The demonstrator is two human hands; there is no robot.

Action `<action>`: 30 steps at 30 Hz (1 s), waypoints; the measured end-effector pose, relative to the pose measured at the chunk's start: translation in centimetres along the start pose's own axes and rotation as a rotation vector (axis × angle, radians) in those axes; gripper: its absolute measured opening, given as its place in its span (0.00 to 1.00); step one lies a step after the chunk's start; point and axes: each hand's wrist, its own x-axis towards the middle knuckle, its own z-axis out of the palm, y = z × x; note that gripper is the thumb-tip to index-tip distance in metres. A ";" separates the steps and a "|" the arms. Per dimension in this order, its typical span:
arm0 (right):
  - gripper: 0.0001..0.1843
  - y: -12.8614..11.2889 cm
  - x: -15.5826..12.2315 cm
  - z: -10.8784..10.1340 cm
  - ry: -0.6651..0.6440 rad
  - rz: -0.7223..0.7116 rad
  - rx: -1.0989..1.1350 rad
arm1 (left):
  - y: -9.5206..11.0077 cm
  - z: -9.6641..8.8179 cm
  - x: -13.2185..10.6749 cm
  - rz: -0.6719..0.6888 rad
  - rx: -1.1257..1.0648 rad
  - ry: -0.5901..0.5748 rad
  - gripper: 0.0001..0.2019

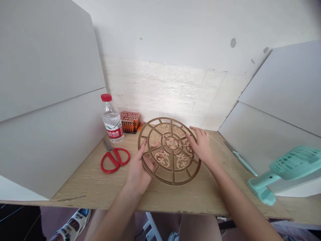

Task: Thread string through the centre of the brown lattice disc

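A round brown openwork disc (173, 167) with carved floral panels is tilted up off the wooden table (100, 187). My left hand (139, 169) grips its left rim, thumb on the front and fingers behind. My right hand (202, 145) rests on the disc's right side, fingers pinched near a thin light thread (184, 147) that runs across the disc's centre.
Red-handled scissors (115, 160) lie to the left. A water bottle with a red cap (112, 122) and a pack of orange batteries (129, 122) stand at the back. A mint green fan (288, 170) sits at the right. Grey boards wall in both sides.
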 end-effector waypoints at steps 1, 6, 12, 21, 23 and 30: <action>0.27 0.3 0.2 -0.1 0.007 0.047 0.026 | 0.5 0.2 0.2 -0.026 0.026 -0.038 0.22; 0.24 0.8 0.4 0.0 -0.103 0.301 0.245 | 2.4 0.8 1.8 -0.052 0.144 -0.106 0.20; 0.18 0.6 0.6 0.2 -0.096 0.486 0.428 | 2.2 0.2 2.9 -0.044 0.183 -0.046 0.21; 0.19 0.8 1.1 0.2 -0.062 0.531 0.486 | 1.5 0.2 3.3 -0.066 0.150 -0.049 0.19; 0.20 0.9 1.1 0.3 -0.067 0.531 0.492 | 1.5 0.2 3.4 -0.035 0.153 -0.033 0.19; 0.18 1.2 1.3 0.4 -0.053 0.508 0.494 | 1.4 0.2 3.3 -0.017 0.162 -0.030 0.17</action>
